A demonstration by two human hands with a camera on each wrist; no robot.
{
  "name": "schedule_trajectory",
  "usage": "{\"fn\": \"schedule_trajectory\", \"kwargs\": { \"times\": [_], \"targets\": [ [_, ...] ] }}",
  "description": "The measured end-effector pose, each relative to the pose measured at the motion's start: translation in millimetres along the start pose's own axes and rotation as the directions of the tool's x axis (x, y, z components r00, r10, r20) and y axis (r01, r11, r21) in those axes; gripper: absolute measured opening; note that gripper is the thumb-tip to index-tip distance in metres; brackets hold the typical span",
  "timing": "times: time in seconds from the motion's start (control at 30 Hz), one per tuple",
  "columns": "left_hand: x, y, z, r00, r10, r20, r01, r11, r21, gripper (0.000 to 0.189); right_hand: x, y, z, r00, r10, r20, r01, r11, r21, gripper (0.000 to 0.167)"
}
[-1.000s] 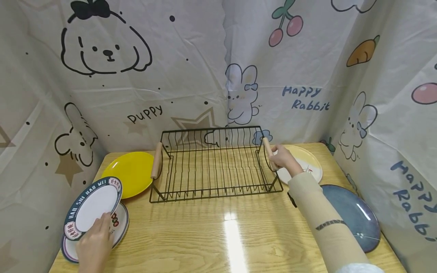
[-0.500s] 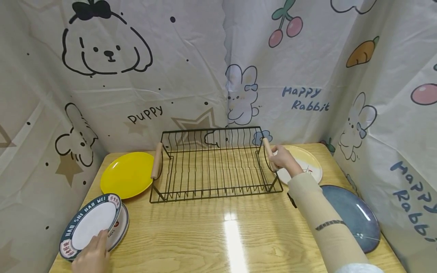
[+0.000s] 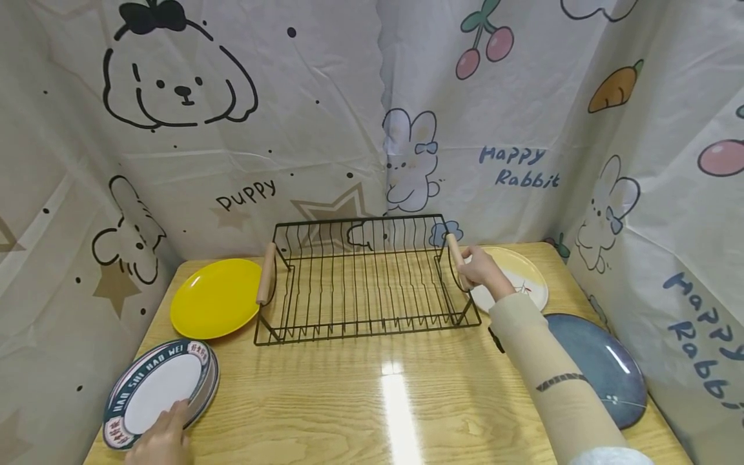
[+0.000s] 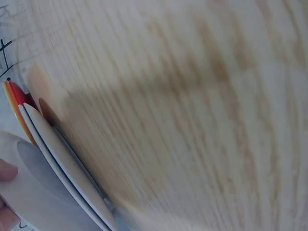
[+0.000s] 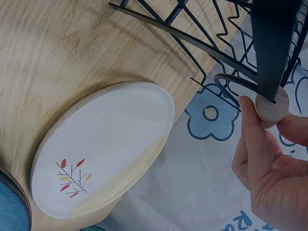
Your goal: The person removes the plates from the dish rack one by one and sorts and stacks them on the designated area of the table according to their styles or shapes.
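In the head view, my left hand (image 3: 159,440) pinches the near right rim of a white plate (image 3: 157,397) with a dark green lettered border. That plate lies over another white plate (image 3: 212,381), which shows only along its right edge. The left wrist view has fingers (image 4: 6,171) on the held plate (image 4: 53,192), with plate edges close below it. My right hand (image 3: 484,268) grips the right wooden handle (image 5: 272,107) of a black wire dish rack (image 3: 366,284). Only bare wires show in the rack.
A yellow plate (image 3: 215,298) lies left of the rack. On the right are a cream-and-white plate (image 3: 537,294) with a twig pattern and a large blue plate (image 3: 599,368). Printed cloth (image 3: 325,129) hangs around the back and sides of the wooden table (image 3: 325,400).
My left hand has moved down, lowering the green-rimmed plate from a tilted pose onto the plate beneath it. My right hand and the dish rack have stayed in place.
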State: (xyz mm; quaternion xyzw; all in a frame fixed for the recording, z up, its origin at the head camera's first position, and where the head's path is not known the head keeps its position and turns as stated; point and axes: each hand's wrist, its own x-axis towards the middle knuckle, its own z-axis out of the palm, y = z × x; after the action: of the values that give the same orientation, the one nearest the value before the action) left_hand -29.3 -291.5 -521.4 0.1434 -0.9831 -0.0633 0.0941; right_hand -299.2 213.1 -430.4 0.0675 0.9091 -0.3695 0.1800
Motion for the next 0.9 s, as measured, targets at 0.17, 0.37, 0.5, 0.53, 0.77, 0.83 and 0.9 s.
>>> {"fn": "schedule_trajectory", "kwargs": {
  "times": [0.17, 0.37, 0.5, 0.53, 0.77, 0.83, 0.9],
  "targets": [
    [1.9, -3.6, 1.8, 0.996, 0.024, 0.083, -0.024, 1.0, 0.002, 0.046, 0.3, -0.9, 0.1, 1.0, 0.003, 0.009, -0.003, 1.0, 0.008, 0.039],
    [8.5, -11.6, 8.0, 0.983, 0.063, 0.173, -0.066, 0.998, 0.011, 0.044, 0.8, 0.0, -0.3, 1.0, 0.001, 0.01, -0.001, 1.0, 0.009, 0.04],
    [17.2, -15.1, 10.7, 0.939, 0.037, 0.343, -0.048, 0.999, 0.024, 0.042, 0.4, 0.0, 0.5, 1.0, 0.006, 0.011, -0.007, 1.0, 0.007, 0.039],
    [18.3, -15.5, 11.9, 0.931, 0.034, 0.363, -0.047, 0.999, 0.025, 0.042, 0.3, -0.3, 0.7, 1.0, 0.008, 0.011, -0.008, 1.0, 0.006, 0.039],
    [24.3, -14.8, 16.8, 0.896, 0.001, 0.443, -0.029, 0.998, 0.057, 0.04, -0.8, -1.5, 0.6, 1.0, 0.011, 0.009, -0.011, 1.0, 0.014, 0.039],
    [25.2, -14.2, 17.2, 0.893, -0.005, 0.45, -0.025, 0.998, 0.062, 0.039, -1.1, -1.5, -0.1, 1.0, 0.012, 0.007, -0.012, 1.0, 0.015, 0.039],
    [26.4, -13.6, 17.6, 0.891, -0.008, 0.453, -0.022, 0.998, 0.061, 0.039, -1.0, -1.1, -0.8, 1.0, 0.008, 0.007, -0.009, 1.0, 0.011, 0.039]
  ]
}}
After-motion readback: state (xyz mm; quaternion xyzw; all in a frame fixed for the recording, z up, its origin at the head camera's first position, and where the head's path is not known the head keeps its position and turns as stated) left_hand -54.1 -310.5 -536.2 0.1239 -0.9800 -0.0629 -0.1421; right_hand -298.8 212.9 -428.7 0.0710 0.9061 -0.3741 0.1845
